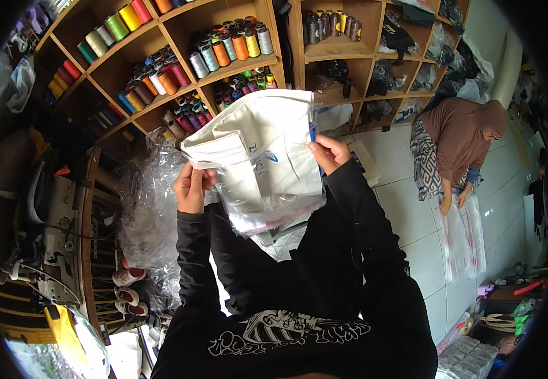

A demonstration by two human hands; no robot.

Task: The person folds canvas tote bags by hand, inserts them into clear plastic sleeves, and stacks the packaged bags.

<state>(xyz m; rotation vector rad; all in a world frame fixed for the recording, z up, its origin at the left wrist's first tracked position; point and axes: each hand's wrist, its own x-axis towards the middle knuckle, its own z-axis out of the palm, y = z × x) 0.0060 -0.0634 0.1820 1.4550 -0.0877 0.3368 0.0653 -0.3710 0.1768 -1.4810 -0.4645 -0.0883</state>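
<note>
A cream canvas bag with blue print hangs in front of me, partly inside a clear plastic sleeve. Its upper part sticks out, folded over at the left. My left hand is closed on the left edge, thumb and fingers pinched together. At the right edge, by a blue strip, my right hand grips with the thumb in front and the fingers behind. Whether each hand has the cloth, the plastic or both between its fingers is hard to tell.
Wooden shelves with thread cones stand ahead. A heap of clear plastic lies at my left, beside a sewing machine. On the tiled floor at the right, another person bends over clear plastic sleeves.
</note>
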